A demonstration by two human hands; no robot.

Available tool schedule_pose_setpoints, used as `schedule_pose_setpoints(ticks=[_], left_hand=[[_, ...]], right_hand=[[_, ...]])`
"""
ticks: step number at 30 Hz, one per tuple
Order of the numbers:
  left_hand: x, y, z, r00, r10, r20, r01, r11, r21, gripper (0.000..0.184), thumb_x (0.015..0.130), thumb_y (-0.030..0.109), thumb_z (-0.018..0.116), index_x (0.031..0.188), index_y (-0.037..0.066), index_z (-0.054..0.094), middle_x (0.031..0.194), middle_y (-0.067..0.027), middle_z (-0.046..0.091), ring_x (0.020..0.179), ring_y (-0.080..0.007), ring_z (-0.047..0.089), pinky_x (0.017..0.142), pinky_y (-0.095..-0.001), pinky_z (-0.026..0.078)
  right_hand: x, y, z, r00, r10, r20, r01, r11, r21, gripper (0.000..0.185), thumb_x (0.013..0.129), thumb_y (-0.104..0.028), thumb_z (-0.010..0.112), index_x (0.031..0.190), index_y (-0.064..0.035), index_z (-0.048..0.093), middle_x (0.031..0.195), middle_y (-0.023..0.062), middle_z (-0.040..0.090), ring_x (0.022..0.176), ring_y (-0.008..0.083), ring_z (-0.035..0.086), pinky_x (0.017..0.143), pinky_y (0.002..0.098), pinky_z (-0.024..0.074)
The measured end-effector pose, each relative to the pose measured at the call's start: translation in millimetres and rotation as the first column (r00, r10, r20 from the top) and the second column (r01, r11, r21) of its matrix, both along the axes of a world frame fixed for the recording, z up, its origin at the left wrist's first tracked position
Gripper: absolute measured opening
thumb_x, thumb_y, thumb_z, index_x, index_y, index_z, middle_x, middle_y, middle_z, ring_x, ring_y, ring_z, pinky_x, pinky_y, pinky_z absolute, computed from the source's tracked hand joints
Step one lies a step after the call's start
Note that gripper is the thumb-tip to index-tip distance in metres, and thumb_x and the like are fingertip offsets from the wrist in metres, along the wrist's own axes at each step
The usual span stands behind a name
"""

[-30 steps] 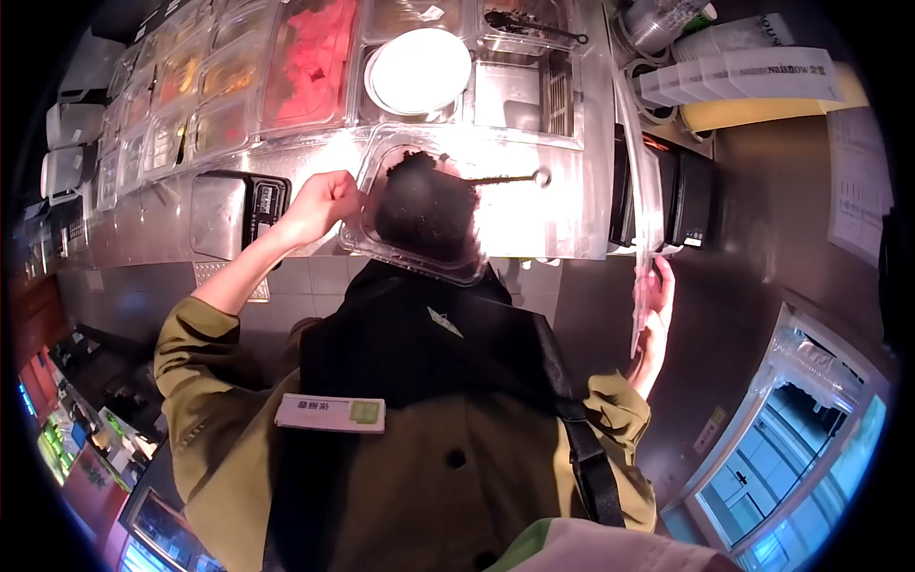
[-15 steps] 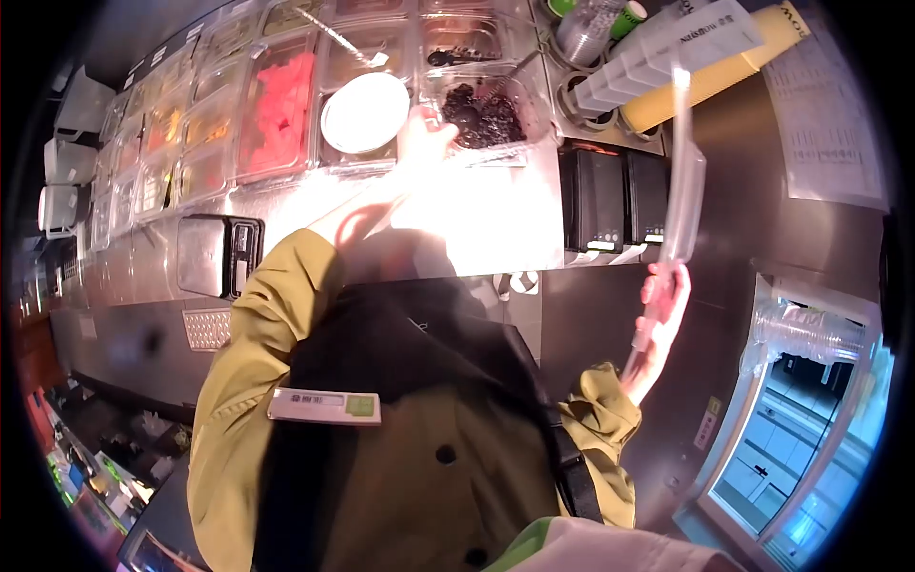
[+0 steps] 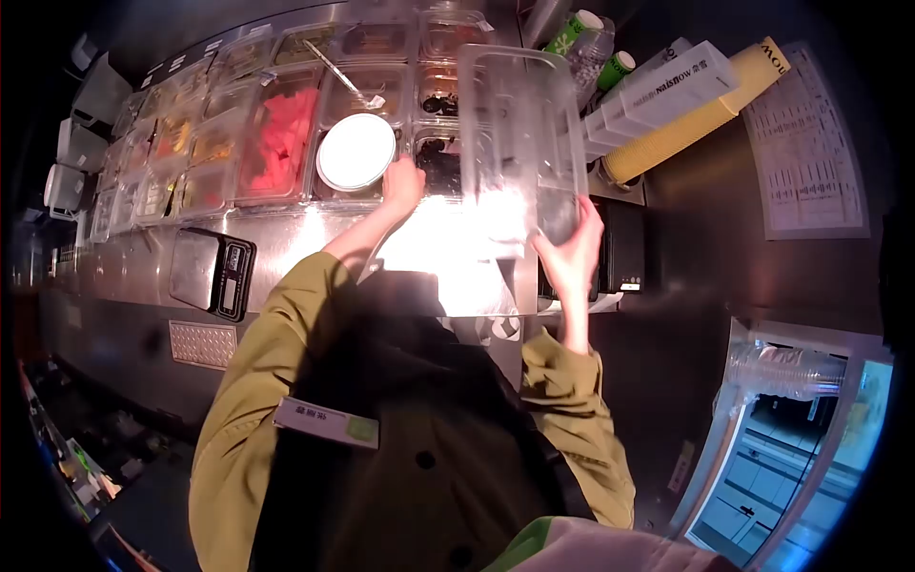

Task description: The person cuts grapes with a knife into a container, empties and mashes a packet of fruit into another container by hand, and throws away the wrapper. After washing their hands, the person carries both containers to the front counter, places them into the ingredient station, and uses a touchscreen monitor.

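Note:
My left hand [image 3: 404,185] is at the front of the food containers, fingers curled together beside a white round lid or bowl [image 3: 356,153]. What those fingers hold, if anything, is hidden. Just right of it sits a clear container of dark food [image 3: 440,164], partly covered from view. My right hand [image 3: 574,246] grips a large clear rectangular plastic lid [image 3: 522,105] by its near right corner, thumb on one side and fingers on the other. The lid is held over the right part of that dark food container.
A container of pink-red chunks [image 3: 284,143] stands left of the white round piece, with several other food containers beyond. A scale [image 3: 214,272] lies on the steel counter [image 3: 315,234]. Stacked yellow cups [image 3: 696,114] and pale boxes lean at the right, above black devices [image 3: 624,243].
My right hand has swung the clear lid from upright at the right side to over the containers. My left hand has shifted slightly left and its fingers have curled in.

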State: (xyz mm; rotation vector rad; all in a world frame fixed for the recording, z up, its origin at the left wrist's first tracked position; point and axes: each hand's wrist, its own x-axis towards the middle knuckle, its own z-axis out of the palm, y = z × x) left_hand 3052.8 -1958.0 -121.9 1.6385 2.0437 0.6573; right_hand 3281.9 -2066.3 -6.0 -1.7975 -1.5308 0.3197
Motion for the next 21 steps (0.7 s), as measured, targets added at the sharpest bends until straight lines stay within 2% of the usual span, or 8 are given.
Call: schedule_pose_setpoints(ticks=[5,6,7,9,14,17,18,21], left_hand=[[-3.0,-8.9,-0.7,0.994,-0.047,-0.102,0.052,0.998,0.048,0.021,0.072,0.007,0.050,0.088,-0.006,0.053,0.077,-0.0263,0.053,0.078,-0.0391,0.054,0.069,-0.0438,0.044],[-4.6,-11.6,0.9,0.971,-0.193,-0.139,0.193,0.981,-0.014,0.023,0.073,0.006,0.048,0.092,-0.005,0.054,0.087,-0.0261,0.049,0.087,-0.0372,0.051,0.074,-0.0425,0.042],[0.0,-23.3,0.4,0.992,-0.123,0.020,0.122,0.990,0.069,0.027,0.074,0.007,0.046,0.098,-0.005,0.051,0.098,-0.0264,0.047,0.093,-0.0364,0.048,0.079,-0.0415,0.040],[0.7,-45.2,3.1,0.982,-0.159,0.106,0.156,0.987,0.044,0.033,0.073,0.007,0.044,0.104,-0.001,0.048,0.103,-0.0267,0.044,0.096,-0.0377,0.046,0.082,-0.0403,0.039],[-53.2,-118.1,15.1,0.903,-0.366,0.223,0.352,0.931,0.100,0.032,0.076,0.017,0.047,0.105,0.004,0.050,0.098,-0.0168,0.052,0.089,-0.0299,0.052,0.079,-0.0379,0.040],[-118.0,-160.4,56.4,0.846,-0.358,0.394,0.444,0.883,-0.151,0.029,0.076,0.018,0.050,0.099,0.001,0.053,0.088,-0.0184,0.056,0.083,-0.0318,0.053,0.075,-0.0372,0.042],[-142.2,-177.4,53.1,0.852,-0.384,0.356,0.440,0.894,-0.089,0.030,0.076,0.018,0.050,0.100,0.001,0.053,0.087,-0.0188,0.056,0.083,-0.0321,0.053,0.074,-0.0368,0.042],[-221.9,-240.3,60.4,0.900,-0.318,0.298,0.330,0.944,0.011,0.033,0.076,0.019,0.052,0.104,0.001,0.051,0.089,-0.0196,0.056,0.083,-0.0328,0.053,0.074,-0.0356,0.043]], right_hand=[[-44.9,64.9,-26.9,0.995,0.002,0.099,0.006,0.996,-0.085,0.071,0.053,-0.021,0.066,0.115,-0.0060,0.035,0.110,0.0194,0.039,0.105,0.0331,0.038,0.087,0.0395,0.0339],[-50.5,74.7,-35.2,0.995,0.019,0.101,-0.009,0.996,-0.092,0.071,0.054,-0.021,0.066,0.115,-0.0056,0.034,0.110,0.0199,0.039,0.105,0.0335,0.037,0.087,0.0401,0.0337],[-55.0,81.1,-43.2,0.993,0.026,0.114,-0.015,0.995,-0.098,0.071,0.055,-0.020,0.066,0.116,-0.0039,0.033,0.110,0.0206,0.038,0.105,0.0342,0.037,0.088,0.0406,0.0325],[-64.6,91.0,-55.8,0.990,0.035,0.134,-0.020,0.994,-0.110,0.071,0.056,-0.018,0.065,0.117,-0.0004,0.032,0.109,0.0220,0.037,0.105,0.0356,0.036,0.090,0.0416,0.0302],[-84.4,100.0,-92.3,0.988,0.087,0.126,-0.078,0.994,-0.079,0.077,0.056,-0.024,0.066,0.119,0.0002,0.028,0.110,0.0239,0.037,0.106,0.0368,0.034,0.090,0.0404,0.0297],[-85.8,98.1,-113.0,0.915,0.119,0.385,-0.105,0.993,-0.056,0.072,0.055,-0.026,0.069,0.112,0.0041,0.037,0.110,0.0244,0.038,0.102,0.0367,0.036,0.089,0.0424,0.0298],[-82.0,99.1,-118.1,0.839,0.130,0.528,-0.151,0.989,-0.004,0.067,0.055,-0.028,0.070,0.107,0.0026,0.042,0.105,0.0225,0.043,0.097,0.0357,0.040,0.086,0.0422,0.0328],[-110.8,85.6,-71.9,0.718,0.144,0.681,0.031,0.971,-0.237,0.069,0.056,-0.037,0.071,0.108,0.0003,0.046,0.108,0.0215,0.046,0.100,0.0339,0.043,0.085,0.0436,0.0352]])
